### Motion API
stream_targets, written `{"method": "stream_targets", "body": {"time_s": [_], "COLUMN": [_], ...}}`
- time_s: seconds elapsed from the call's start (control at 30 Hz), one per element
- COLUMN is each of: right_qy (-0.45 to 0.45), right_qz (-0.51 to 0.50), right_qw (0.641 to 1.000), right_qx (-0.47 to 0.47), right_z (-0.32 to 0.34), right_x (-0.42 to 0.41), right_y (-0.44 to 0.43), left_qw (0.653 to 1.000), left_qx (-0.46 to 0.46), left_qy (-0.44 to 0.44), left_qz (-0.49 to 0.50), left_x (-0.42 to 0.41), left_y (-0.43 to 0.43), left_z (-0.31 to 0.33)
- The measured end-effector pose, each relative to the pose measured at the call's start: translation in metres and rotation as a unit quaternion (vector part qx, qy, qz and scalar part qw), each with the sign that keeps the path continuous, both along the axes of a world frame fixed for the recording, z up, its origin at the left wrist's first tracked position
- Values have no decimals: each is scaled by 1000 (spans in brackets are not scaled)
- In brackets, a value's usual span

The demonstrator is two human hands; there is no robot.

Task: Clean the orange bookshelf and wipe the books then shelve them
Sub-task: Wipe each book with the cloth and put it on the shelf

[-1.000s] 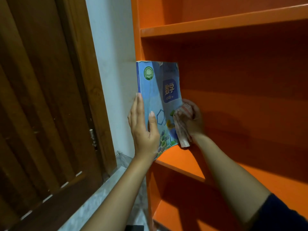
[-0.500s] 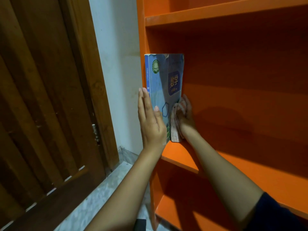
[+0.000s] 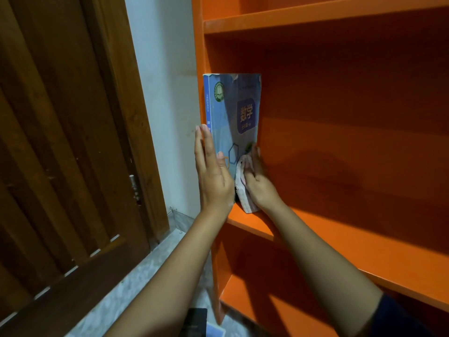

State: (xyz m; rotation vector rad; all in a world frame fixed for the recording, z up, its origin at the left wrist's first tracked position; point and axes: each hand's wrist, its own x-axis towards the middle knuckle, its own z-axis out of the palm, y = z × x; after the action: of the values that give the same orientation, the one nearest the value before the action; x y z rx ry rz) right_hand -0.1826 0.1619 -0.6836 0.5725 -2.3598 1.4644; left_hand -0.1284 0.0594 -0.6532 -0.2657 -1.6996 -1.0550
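Observation:
A blue maths book [image 3: 234, 103] stands upright at the far left end of the orange bookshelf's middle board [image 3: 352, 242], close against the side panel. My left hand [image 3: 213, 176] lies flat with straight fingers against the book's spine edge. My right hand [image 3: 260, 188] holds a pale patterned cloth [image 3: 244, 194] and presses it on the lower part of the front cover. The book's bottom edge is hidden behind both hands.
The upper shelf board [image 3: 315, 15] sits just above the book, and a lower board [image 3: 279, 312] is below. A white wall [image 3: 167, 93] and a brown wooden door [image 3: 60, 142] are to the left. A dark object [image 3: 194, 322] lies on the marble floor [image 3: 145, 276].
The book has swung from tilted to upright and slid left against the side panel. Both hands followed it in, the left straightening along the spine.

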Motion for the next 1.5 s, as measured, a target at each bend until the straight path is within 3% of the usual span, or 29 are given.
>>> {"method": "stream_targets", "body": {"time_s": [0.27, 0.5, 0.67, 0.87, 1.0, 1.13, 1.23, 1.33, 1.4, 1.5], "right_qy": [63, 76, 85, 80, -28, -160, -261, -334, -347, -352], "right_qz": [-97, -113, -89, -73, -66, -55, -29, 31, 14, -1], "right_qw": [991, 990, 991, 990, 996, 986, 965, 939, 933, 936], "right_qx": [-66, -37, -59, -89, -53, -6, -21, -77, -92, -29], "right_z": [-1, 7, 15, -38, -114, -195, -241, -274, -294, -327], "right_x": [23, 53, 96, 176, 212, 234, 238, 241, 241, 239], "right_y": [-12, -10, -11, -29, -38, -46, -56, -65, -70, -81], "left_qw": [999, 990, 976, 944, 899, 820, 756, 736, 727, 736], "left_qx": [-23, -43, -101, -119, -93, -74, -65, -20, 14, 60], "left_qy": [-32, -127, -192, -306, -426, -565, -647, -673, -684, -674], "left_qz": [-5, -42, -15, 12, 30, 58, 73, 73, 60, 3], "left_x": [14, 43, 72, 125, 163, 193, 202, 206, 205, 200], "left_y": [-2, -13, -27, -56, -86, -120, -138, -147, -149, -154], "left_z": [3, 18, 24, -48, -141, -236, -288, -328, -346, -363]}}
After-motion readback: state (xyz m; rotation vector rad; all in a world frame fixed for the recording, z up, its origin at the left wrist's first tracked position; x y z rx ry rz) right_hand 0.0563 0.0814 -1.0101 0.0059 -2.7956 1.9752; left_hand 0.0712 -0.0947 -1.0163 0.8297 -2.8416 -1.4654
